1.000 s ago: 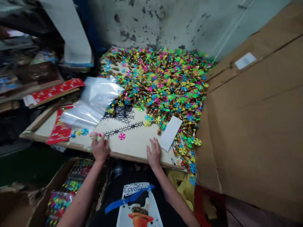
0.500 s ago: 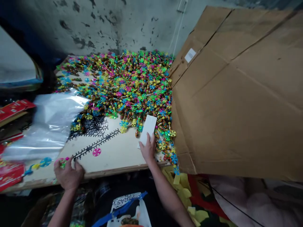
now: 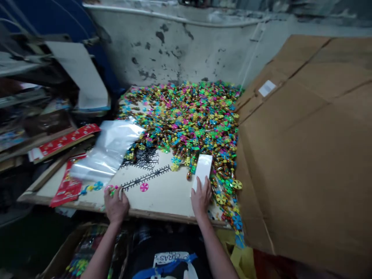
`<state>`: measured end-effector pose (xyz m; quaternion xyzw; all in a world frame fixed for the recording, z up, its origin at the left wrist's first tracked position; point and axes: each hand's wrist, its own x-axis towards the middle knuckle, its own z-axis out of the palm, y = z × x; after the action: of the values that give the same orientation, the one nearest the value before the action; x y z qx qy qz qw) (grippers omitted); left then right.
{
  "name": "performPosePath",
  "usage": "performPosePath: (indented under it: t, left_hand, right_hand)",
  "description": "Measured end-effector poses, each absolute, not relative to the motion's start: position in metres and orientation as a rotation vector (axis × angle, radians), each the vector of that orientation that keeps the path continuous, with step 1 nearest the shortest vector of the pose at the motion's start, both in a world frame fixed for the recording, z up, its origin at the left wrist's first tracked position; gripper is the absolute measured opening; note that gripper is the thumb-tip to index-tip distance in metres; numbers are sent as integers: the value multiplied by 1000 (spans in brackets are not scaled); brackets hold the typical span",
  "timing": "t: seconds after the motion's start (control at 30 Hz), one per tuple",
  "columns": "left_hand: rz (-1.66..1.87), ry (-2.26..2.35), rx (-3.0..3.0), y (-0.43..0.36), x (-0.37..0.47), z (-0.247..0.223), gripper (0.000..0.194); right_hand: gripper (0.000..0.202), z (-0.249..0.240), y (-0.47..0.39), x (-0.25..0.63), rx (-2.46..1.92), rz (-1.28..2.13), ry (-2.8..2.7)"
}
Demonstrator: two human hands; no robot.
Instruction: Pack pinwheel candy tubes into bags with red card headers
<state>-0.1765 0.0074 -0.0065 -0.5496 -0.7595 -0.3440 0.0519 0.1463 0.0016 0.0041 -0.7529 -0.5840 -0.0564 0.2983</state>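
My left hand (image 3: 116, 206) is at the table's front edge, fingers curled together at the near end of a black toothed plastic strip (image 3: 145, 178). Pink and green plastic bits (image 3: 109, 188) show at its fingertips; what it pinches is hidden. My right hand (image 3: 201, 197) lies on a white rectangular card or flat box (image 3: 203, 166), fingers stretched over its lower part. Between the hands, a pink pinwheel disc (image 3: 144, 187) lies beside the strip. More black strips (image 3: 143, 159) are stacked behind it. A blue disc (image 3: 98, 186) lies left of my left hand.
Colourful pinwheel toys with bead-filled tubes (image 3: 186, 116) are heaped along the back. A large cardboard sheet (image 3: 305, 155) walls off the right. Clear plastic film (image 3: 107, 149) and red printed packaging (image 3: 66, 186) lie left. A box of colourful items (image 3: 84, 248) stands below the table.
The camera view has tilted up and swung left, so the scene appears farther right and more shelving shows. Both hands stay at the same places on the table.
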Motion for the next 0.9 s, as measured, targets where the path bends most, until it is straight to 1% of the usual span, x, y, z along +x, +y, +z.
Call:
performPosePath:
  t: [0.13,0.23,0.33,0.47,0.53,0.73,0.9]
  left_hand:
    - [-1018,-2313,-1654,8,-179,-12,26]
    - [-1003,-2308,-1647,8,-182,-18,26]
    - [-988,-2309,-1639,8,-183,-22,27]
    - [-975,-2332,-1627,8,-183,-23,23]
    - [-978,-2340,-1630,7,-183,-22,21]
    - [-1050,-2326,-1620,5,-185,-28,20]
    - [-1090,-2388,-1587,6,-186,-30,20]
  right_hand:
    - [37,-2,-7,149,-1985,-283,-1605]
    - [33,-12,-26,139,-1775,-413,-1862]
    - [31,-21,-47,124,-1530,-450,-2142]
    - [29,-27,-56,114,-1463,-510,-2216]
    - [28,-27,-55,113,-1459,-508,-2204]
    - [29,-25,-55,109,-1502,-331,-2130]
    - [31,-21,-54,103,-1525,-348,-2135]
